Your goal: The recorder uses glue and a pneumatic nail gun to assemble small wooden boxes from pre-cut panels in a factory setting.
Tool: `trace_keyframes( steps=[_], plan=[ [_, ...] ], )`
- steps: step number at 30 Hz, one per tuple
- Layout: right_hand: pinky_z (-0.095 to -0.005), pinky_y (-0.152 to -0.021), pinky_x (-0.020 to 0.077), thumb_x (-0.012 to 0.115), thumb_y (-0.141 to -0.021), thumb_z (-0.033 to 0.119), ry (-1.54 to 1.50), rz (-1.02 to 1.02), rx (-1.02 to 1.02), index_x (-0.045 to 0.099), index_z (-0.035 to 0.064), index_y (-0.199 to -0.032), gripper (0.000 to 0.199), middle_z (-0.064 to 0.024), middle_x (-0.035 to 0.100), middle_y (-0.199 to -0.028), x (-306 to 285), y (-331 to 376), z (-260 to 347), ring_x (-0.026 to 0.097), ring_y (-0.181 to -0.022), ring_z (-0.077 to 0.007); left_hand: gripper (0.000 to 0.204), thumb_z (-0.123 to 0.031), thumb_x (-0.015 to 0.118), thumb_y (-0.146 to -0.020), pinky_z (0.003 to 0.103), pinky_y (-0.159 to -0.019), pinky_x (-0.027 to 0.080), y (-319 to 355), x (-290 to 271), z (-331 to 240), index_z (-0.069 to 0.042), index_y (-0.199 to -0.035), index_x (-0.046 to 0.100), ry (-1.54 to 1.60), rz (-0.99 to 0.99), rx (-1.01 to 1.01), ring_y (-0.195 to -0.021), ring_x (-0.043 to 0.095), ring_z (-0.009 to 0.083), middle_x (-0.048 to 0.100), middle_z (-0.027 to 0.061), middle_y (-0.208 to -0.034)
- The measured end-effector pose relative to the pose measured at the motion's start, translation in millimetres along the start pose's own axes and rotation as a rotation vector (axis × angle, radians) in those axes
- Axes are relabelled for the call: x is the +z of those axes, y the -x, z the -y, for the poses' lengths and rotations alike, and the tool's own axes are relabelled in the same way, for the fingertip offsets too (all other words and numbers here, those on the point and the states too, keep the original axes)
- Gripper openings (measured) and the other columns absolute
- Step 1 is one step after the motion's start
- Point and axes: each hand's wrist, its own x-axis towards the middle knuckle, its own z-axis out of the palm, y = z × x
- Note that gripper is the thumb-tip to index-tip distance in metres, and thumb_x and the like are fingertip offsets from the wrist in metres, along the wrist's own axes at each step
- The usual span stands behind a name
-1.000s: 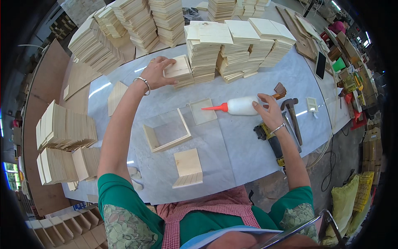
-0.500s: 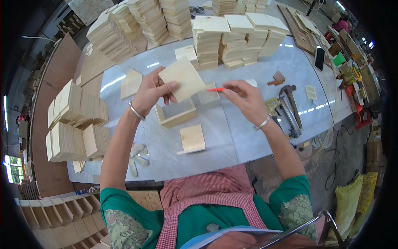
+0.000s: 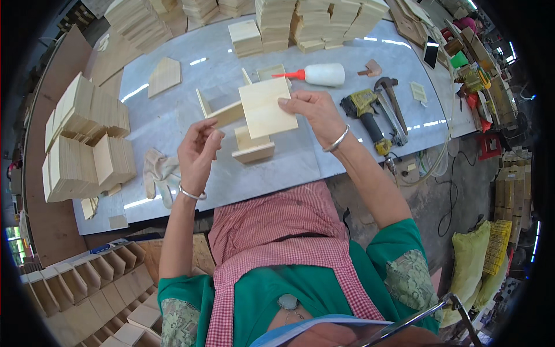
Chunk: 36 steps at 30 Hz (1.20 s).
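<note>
My right hand point(image 3: 319, 117) pinches a thin, square wooden board point(image 3: 267, 110) at its right edge, holding it above the table. To the left of the board is my left hand point(image 3: 199, 151), empty, with loosely curled fingers apart from the thumb. Partly hidden beneath the board lies a wooden frame point(image 3: 226, 113). Nearer me, a small wooden piece with an upright strip point(image 3: 254, 153) rests on the table. Beyond my right hand, a white squeeze bottle point(image 3: 325, 74) with a red nozzle lies on its side.
Stacked wooden boards point(image 3: 87, 139) stand at the left, with more stacks point(image 3: 277, 26) along the back. A yellow-black nail gun point(image 3: 365, 115) and a hammer point(image 3: 388, 89) lie at the right. Gloves point(image 3: 159, 170) lie near the front edge. A pentagonal board point(image 3: 165, 76) lies at the back left.
The board has passed from my left hand to my right. The red-nozzled bottle, formerly in my right hand, now lies on the table. My left hand has moved down toward me.
</note>
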Motion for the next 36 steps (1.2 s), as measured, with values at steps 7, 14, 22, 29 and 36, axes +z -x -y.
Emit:
trace_keyframes(
  steps=[7,14,22,29,36],
  plan=[
    [-0.0212,-0.071,0.0388,0.067,-0.083,0.015,-0.010,0.013,0.060,0.068,0.0002,-0.078,0.016,0.0018,0.059,-0.075,7.5,-4.9,-9.9,0.050,-0.072,-0.0047,0.030,-0.007,0.069,-0.081,0.025,-0.069,0.045,46.3,27.9,55.1,0.000,-0.108,0.059,-0.070,-0.013,0.025,-0.082,0.054,0.0129,0.059,0.0046,-0.092],
    [-0.0228,-0.076,0.0399,0.069,-0.082,0.018,0.032,0.018,0.055,0.069,0.0001,-0.078,0.019,0.0003,0.062,-0.075,14.9,-5.7,-13.0,0.053,-0.076,-0.0067,0.023,-0.010,0.070,-0.082,0.022,-0.066,0.044,44.2,41.2,66.7,0.001,-0.100,0.060,-0.192,-0.092,0.130,-0.074,0.053,0.0098,0.060,0.0033,-0.086],
    [-0.0246,-0.080,0.0387,0.070,-0.080,0.021,0.034,0.078,0.075,0.070,0.0019,-0.079,0.019,-0.0010,0.064,-0.078,12.6,-1.2,-18.4,0.055,-0.079,-0.0084,0.053,-0.016,0.080,-0.072,0.030,-0.076,0.045,34.3,42.1,24.6,-0.001,-0.117,0.056,-0.280,-0.197,0.475,-0.093,0.058,0.0189,0.062,0.0122,-0.114],
    [-0.0221,-0.064,0.0396,0.070,-0.080,0.019,-0.006,0.050,0.086,0.068,0.0012,-0.070,0.020,-0.0010,0.062,-0.070,21.2,-1.7,-26.5,0.051,-0.067,-0.0067,0.042,-0.013,0.079,-0.070,0.032,-0.078,0.046,26.8,39.3,24.7,-0.003,-0.108,0.065,-0.523,-0.157,0.680,-0.089,0.060,0.0227,0.066,0.0122,-0.102],
    [-0.0244,-0.078,0.0409,0.065,-0.086,0.025,0.102,0.054,0.133,0.070,-0.0010,-0.087,0.027,-0.0029,0.066,-0.085,18.8,-2.0,-28.3,0.056,-0.084,-0.0084,0.030,-0.005,0.075,-0.075,0.026,-0.061,0.051,24.2,43.9,23.4,-0.002,-0.103,0.067,-0.457,-0.167,0.623,-0.078,0.062,0.0180,0.067,0.0133,-0.098]
  ],
)
